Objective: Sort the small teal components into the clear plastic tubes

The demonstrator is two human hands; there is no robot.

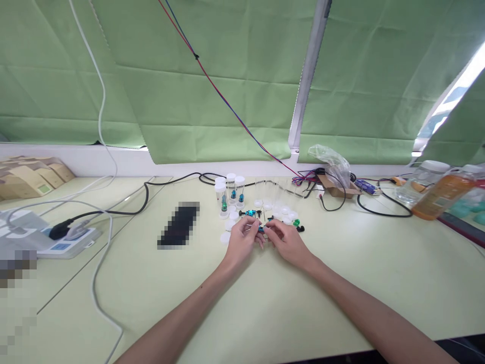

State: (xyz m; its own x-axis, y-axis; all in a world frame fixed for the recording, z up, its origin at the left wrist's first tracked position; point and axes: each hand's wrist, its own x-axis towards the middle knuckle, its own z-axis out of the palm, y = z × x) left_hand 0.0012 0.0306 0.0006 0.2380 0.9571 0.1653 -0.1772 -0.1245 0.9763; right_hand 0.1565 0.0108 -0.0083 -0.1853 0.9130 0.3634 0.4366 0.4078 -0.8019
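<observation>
Ideally, the left hand (242,238) and right hand (288,241) press lightly and evenly, each grip pinching the same small blue piece (260,229) above the pale yellow-green counter (364,258).

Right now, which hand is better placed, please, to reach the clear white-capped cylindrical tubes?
Probably the left hand: the tubes stand nearer it than the right hand, though both seem to hold a small blue piece.

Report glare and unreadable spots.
Head view: glare whitens the gap between green blinds at right; head view: pixel blocks mask a dark object left of centre; head view: the blue part between left hand and right hand is too small to make out.
</observation>
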